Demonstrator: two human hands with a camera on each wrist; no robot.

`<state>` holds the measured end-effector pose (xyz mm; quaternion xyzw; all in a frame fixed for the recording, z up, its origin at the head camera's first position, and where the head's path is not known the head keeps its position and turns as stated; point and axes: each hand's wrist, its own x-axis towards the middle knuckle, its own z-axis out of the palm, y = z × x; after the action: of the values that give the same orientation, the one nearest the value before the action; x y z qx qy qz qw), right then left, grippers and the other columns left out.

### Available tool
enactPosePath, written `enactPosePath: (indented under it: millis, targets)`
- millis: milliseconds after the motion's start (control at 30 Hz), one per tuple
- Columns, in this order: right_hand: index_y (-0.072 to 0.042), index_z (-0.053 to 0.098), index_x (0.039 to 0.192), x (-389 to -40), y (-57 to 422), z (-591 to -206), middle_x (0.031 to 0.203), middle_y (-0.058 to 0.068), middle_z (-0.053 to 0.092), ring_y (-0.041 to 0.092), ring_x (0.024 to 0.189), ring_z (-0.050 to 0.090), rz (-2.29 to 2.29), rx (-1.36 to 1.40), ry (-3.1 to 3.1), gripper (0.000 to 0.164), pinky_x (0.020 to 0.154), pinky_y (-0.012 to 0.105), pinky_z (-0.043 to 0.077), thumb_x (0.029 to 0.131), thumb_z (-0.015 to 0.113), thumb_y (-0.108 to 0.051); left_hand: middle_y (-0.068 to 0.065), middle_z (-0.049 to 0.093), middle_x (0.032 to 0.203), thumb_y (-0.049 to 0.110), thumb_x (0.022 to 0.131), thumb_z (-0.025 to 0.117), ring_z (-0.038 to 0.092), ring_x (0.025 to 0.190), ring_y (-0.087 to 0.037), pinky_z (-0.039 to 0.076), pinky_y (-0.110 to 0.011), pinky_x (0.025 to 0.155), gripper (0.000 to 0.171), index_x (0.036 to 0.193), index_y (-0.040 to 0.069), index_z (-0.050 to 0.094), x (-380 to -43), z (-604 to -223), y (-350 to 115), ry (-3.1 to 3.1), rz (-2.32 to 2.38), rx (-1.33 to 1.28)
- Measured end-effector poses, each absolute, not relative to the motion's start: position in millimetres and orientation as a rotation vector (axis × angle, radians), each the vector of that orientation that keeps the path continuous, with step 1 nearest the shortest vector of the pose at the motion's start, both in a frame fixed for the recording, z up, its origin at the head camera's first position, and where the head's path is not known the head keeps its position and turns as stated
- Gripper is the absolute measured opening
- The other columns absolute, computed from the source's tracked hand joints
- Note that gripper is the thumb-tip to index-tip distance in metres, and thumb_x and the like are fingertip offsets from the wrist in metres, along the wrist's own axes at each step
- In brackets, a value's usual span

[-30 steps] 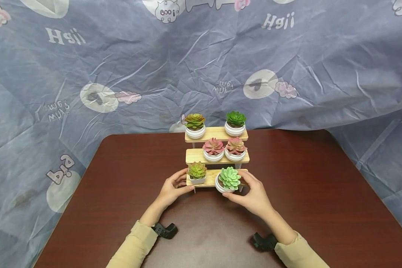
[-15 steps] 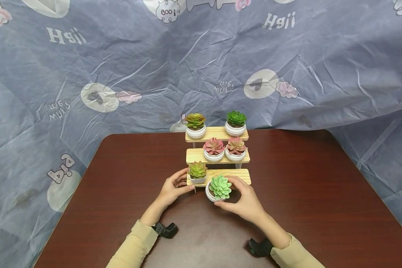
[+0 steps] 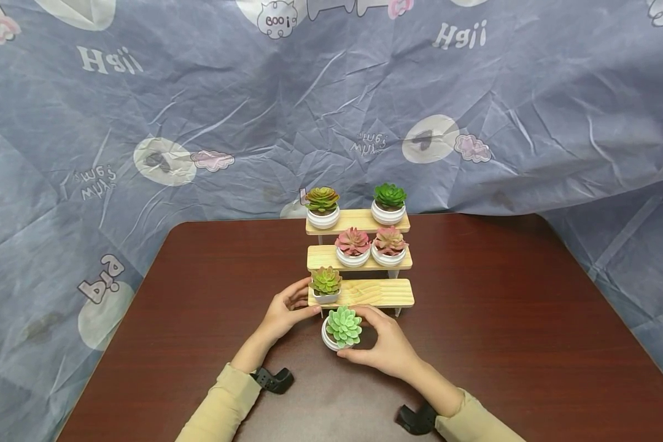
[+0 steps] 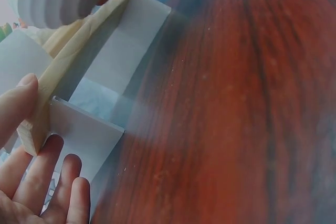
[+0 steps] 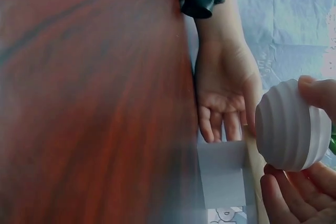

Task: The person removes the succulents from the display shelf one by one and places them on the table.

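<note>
My right hand [image 3: 388,345] holds a light-green potted succulent [image 3: 344,326] by its round white pot, thumb on one side and fingers on the other. It is in front of the lowest board of a three-tier wooden stand [image 3: 381,293]; in the right wrist view the ribbed pot [image 5: 289,124] looks raised off the table. At the left end of that board, my left hand [image 3: 282,313] grips the wood, its thumb [image 4: 18,103] on one face and fingers on the other. Close to it, a yellow-green succulent [image 3: 325,281] sits on the same board in a white pot.
Two pink succulents [image 3: 352,242] stand on the middle board. An olive one [image 3: 322,202] and a dark-green one [image 3: 389,197] occupy the top board's ends. The stand rests on a dark red-brown table [image 3: 503,307], with a blue-grey printed cloth [image 3: 254,123] behind.
The right hand has carried the light-green succulent from the right part of the lowest board leftward and toward me, past the board's front edge. The left hand stays in place.
</note>
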<state>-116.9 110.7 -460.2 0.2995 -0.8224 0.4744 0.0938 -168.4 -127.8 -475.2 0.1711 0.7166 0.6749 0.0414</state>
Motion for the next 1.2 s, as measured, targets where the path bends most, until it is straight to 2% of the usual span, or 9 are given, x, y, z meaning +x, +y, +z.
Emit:
enactPosePath:
  millis: [200, 400, 667, 1033, 1200]
  targets:
    - [-0.017, 0.058, 0.121, -117.1, 108.1, -465.6, 0.115, -0.009, 0.059, 0.010, 0.104, 0.057, 1.433, 0.894, -2.476, 0.065, 0.083, 0.032, 0.052, 0.066, 0.086, -0.038, -0.027, 0.057, 0.119, -0.006, 0.080, 0.070, 0.058, 0.102, -0.024, 0.046, -0.046, 0.092, 0.064, 0.137, -0.007, 0.041, -168.0, -474.2, -127.7, 2.202, 2.056, 0.521]
    - [-0.015, 0.059, 0.118, -117.3, 105.7, -469.7, 0.113, -0.009, 0.059, 0.009, 0.103, 0.057, 1.470, 0.894, -2.505, 0.063, 0.086, 0.028, 0.051, 0.065, 0.087, -0.034, -0.027, 0.057, 0.120, -0.006, 0.080, 0.070, 0.058, 0.102, -0.024, 0.045, -0.046, 0.092, 0.065, 0.137, -0.007, 0.040, -167.4, -473.3, -127.4, 2.195, 2.053, 0.511]
    - [-0.015, 0.059, 0.117, -117.5, 101.8, -477.3, 0.113, -0.009, 0.058, 0.010, 0.102, 0.057, 1.544, 0.920, -2.506, 0.061, 0.087, 0.029, 0.050, 0.066, 0.086, -0.035, -0.028, 0.057, 0.120, -0.007, 0.080, 0.070, 0.057, 0.103, -0.032, 0.046, -0.046, 0.092, 0.065, 0.137, -0.007, 0.040, -167.1, -473.2, -127.4, 2.204, 2.055, 0.521]
    - [-0.013, 0.058, 0.118, -119.1, 96.4, -486.2, 0.115, -0.007, 0.058, 0.010, 0.105, 0.057, 1.550, 0.972, -2.513, 0.062, 0.089, 0.025, 0.049, 0.067, 0.086, -0.035, -0.027, 0.057, 0.119, -0.007, 0.080, 0.070, 0.058, 0.101, -0.027, 0.047, -0.044, 0.091, 0.065, 0.137, -0.008, 0.040, -166.5, -471.5, -127.4, 2.222, 2.041, 0.522]
    - [-0.013, 0.058, 0.118, -119.5, 95.1, -486.4, 0.115, -0.007, 0.058, 0.010, 0.104, 0.056, 1.549, 0.965, -2.541, 0.063, 0.088, 0.026, 0.049, 0.066, 0.086, -0.034, -0.028, 0.057, 0.119, -0.006, 0.080, 0.070, 0.058, 0.102, -0.029, 0.047, -0.044, 0.091, 0.065, 0.137, -0.008, 0.040, -166.9, -472.3, -127.4, 2.219, 2.038, 0.513]
